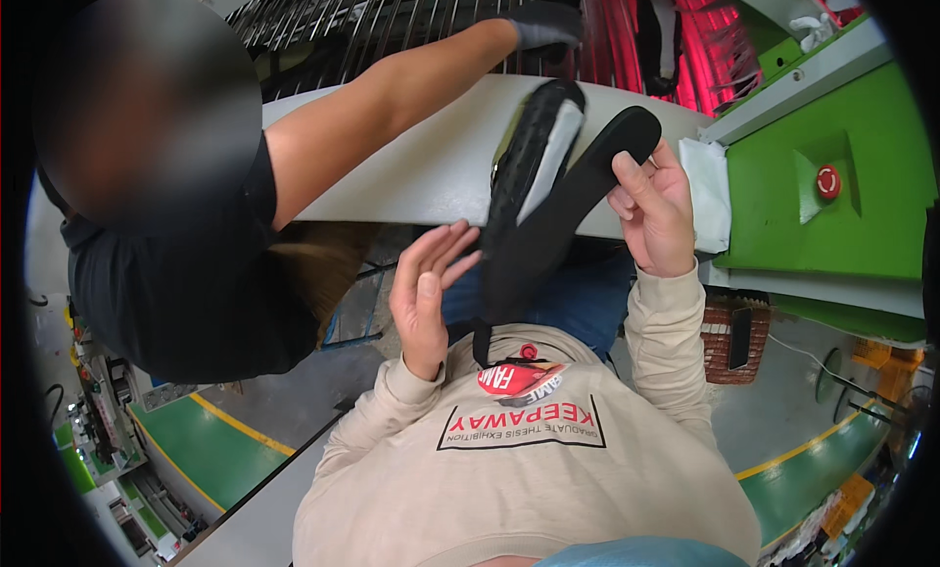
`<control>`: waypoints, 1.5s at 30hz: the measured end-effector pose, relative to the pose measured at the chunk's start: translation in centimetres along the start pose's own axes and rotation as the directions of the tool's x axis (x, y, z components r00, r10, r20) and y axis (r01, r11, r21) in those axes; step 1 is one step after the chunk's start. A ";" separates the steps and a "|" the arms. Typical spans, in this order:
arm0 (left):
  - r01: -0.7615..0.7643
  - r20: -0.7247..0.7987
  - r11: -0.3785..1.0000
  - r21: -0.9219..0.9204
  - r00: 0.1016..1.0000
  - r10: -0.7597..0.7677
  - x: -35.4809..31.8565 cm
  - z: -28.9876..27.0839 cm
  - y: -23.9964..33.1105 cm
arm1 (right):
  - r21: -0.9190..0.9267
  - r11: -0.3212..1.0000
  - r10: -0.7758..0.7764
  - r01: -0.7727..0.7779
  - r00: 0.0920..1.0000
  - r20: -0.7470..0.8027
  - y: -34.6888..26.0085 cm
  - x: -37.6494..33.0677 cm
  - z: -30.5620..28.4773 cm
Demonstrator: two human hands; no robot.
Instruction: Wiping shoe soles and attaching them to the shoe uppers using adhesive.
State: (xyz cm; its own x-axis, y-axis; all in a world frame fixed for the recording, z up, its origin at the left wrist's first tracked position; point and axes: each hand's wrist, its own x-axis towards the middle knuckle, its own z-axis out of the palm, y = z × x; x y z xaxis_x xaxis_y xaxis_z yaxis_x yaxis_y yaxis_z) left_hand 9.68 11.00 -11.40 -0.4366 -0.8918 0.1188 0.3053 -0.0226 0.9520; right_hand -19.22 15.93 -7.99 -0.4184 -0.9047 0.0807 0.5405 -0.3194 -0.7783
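A flat, foot-shaped black insole (565, 210) slants across in front of my body. My right hand (654, 210) pinches its upper right end, thumb on the face turned up. Beside its lower left edge, my left hand (428, 288) is open with the fingers apart; I cannot tell whether a fingertip touches it. Behind the insole, a black shoe (519, 161) with a white strip along it lies on the pale work surface (431, 165), partly covered by the insole. The insole's lower end is blurred and dark against my clothes.
At left, a co-worker in a dark top reaches an arm (392, 87) over the surface to a metal roller rack (392, 28). Another black-and-white shoe (658, 38) lies under red light. A green machine (822, 244) with a red button stands right, a white cloth (703, 195) beside it.
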 end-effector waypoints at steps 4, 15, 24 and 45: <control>-0.133 0.086 0.990 0.053 0.988 0.128 6.6 1.9 -3.2 | -0.252 0.960 -0.129 0.124 0.992 -0.004 -2.2 -1.0 3.5; -0.419 0.217 0.896 0.149 0.897 0.384 13.8 7.6 3.6 | -0.500 0.852 -0.110 0.154 0.987 0.118 -3.4 -2.9 4.2; -0.852 0.417 0.411 0.325 0.519 0.746 16.4 8.7 12.0 | -0.647 0.407 -0.562 0.644 0.735 0.379 -6.7 -1.8 7.9; -0.767 0.311 0.567 0.301 0.641 0.702 17.0 8.1 9.0 | -0.660 0.458 -0.710 0.595 0.692 0.132 -0.7 1.1 9.0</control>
State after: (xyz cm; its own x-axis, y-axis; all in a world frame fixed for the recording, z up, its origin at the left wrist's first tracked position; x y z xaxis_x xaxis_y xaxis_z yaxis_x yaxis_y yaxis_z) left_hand -1.88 -0.71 1.48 -0.3289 -0.4467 0.8320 0.2527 0.8073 0.5333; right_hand -13.46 12.65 -1.76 -0.5771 -0.4360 0.6905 -0.4838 -0.4986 -0.7192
